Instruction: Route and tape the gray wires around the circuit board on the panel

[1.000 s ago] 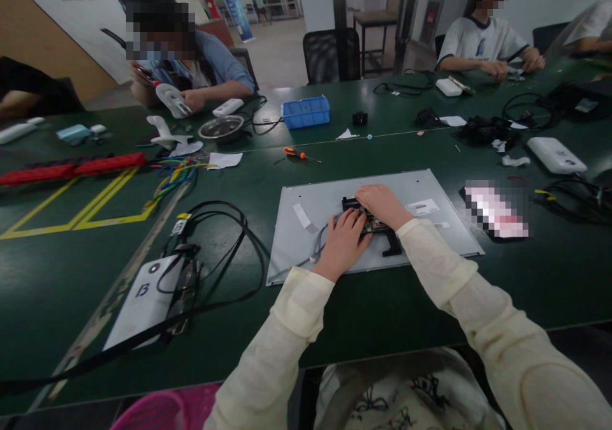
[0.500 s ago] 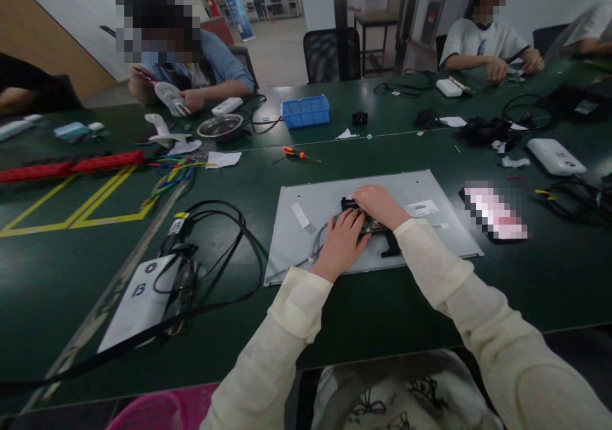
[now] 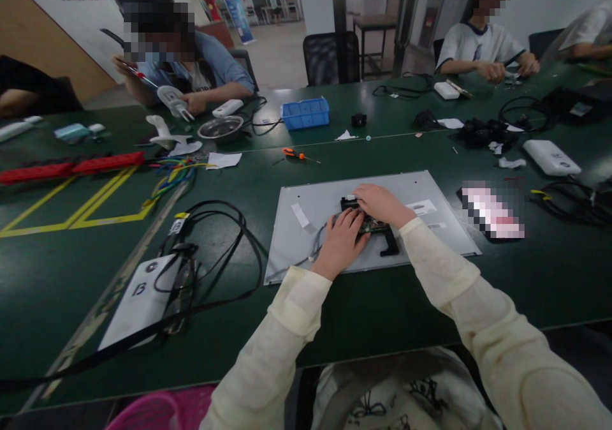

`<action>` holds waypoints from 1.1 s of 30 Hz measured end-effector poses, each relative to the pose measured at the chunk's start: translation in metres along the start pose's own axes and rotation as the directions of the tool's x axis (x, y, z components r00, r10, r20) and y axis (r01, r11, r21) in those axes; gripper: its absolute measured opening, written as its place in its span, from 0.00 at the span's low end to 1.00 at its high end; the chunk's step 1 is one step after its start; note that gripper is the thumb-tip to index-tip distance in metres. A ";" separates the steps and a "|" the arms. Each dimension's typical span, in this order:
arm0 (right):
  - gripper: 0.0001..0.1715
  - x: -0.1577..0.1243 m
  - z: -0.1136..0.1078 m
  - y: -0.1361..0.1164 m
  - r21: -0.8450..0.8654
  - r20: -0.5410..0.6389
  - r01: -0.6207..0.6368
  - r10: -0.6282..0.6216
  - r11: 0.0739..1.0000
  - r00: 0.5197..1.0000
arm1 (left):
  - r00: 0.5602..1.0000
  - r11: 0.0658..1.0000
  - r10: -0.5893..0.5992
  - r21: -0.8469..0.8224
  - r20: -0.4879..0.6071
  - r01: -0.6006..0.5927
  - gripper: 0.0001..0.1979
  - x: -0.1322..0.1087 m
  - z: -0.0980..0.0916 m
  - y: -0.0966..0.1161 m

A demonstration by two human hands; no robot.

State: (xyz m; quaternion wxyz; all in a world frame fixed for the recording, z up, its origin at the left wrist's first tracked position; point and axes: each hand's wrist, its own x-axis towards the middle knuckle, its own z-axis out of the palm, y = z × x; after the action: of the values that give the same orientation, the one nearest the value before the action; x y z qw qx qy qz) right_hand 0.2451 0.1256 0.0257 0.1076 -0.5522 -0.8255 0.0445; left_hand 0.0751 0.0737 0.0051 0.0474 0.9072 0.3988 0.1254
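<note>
A grey flat metal panel (image 3: 430, 238) lies on the table in front of me. On its middle sits a green circuit board (image 3: 370, 224) with a black bracket (image 3: 391, 245) around it, largely covered by my hands. My left hand (image 3: 342, 238) rests on the board's left side, fingers spread and stretched out. My right hand (image 3: 382, 205) is over the far edge, its fingers bent together beside a small white piece (image 3: 350, 197); what they pinch is hidden. A grey cable (image 3: 316, 245) runs out beneath my left hand.
An orange screwdriver (image 3: 299, 154) lies beyond the panel. To the right is a phone (image 3: 492, 213); to the left, a white power bank (image 3: 138, 299) with black cables (image 3: 243, 226). A blue basket (image 3: 305, 112) stands farther back. Other people work across the table.
My right hand and forearm have shifted slightly right, uncovering more of the board and bracket. My left hand stays put. The person across at left has raised a tool hand.
</note>
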 end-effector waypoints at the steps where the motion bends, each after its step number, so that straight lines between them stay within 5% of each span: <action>1: 0.21 -0.003 -0.004 0.002 0.019 -0.024 -0.001 0.001 1.000 1.000 | 1.000 1.000 0.002 0.000 -0.002 -0.002 0.24 0.000 0.000 0.000; 8: 0.21 -0.063 -0.027 0.051 0.194 -0.141 -0.148 0.177 0.970 0.974 | 1.000 1.000 0.016 0.013 -0.006 -0.016 0.24 -0.001 -0.001 0.000; 14: 0.22 -0.107 -0.015 0.099 0.283 -0.115 -0.324 0.368 0.903 0.923 | 1.000 1.000 0.011 0.021 0.008 -0.011 0.24 -0.001 -0.002 0.000; 19: 0.18 -0.106 0.001 0.100 0.314 -0.049 -0.305 0.336 0.899 0.940 | 1.000 0.999 0.014 0.033 -0.002 -0.014 0.23 -0.001 -0.001 0.000; 27: 0.08 -0.107 0.005 0.090 0.383 -0.101 -0.323 0.386 0.866 0.917 | 1.000 1.000 0.010 0.029 0.007 -0.010 0.23 0.000 -0.001 0.000; 30: 0.10 -0.108 -0.001 0.080 0.539 -0.068 -0.366 0.472 0.759 0.879 | 1.000 0.999 0.015 0.040 0.002 -0.015 0.23 0.001 -0.001 0.000; 33: 0.09 -0.105 -0.004 0.065 0.786 0.057 -0.370 0.539 0.494 0.841 | 1.000 0.998 0.031 0.054 0.000 -0.031 0.23 0.002 -0.003 0.002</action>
State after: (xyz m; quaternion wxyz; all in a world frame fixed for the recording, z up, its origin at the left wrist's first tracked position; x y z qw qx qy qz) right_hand 0.3435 0.0538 0.0036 0.3980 -0.6510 -0.5332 0.3652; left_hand 0.0771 0.0732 0.0082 0.0209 0.9141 0.3881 0.1160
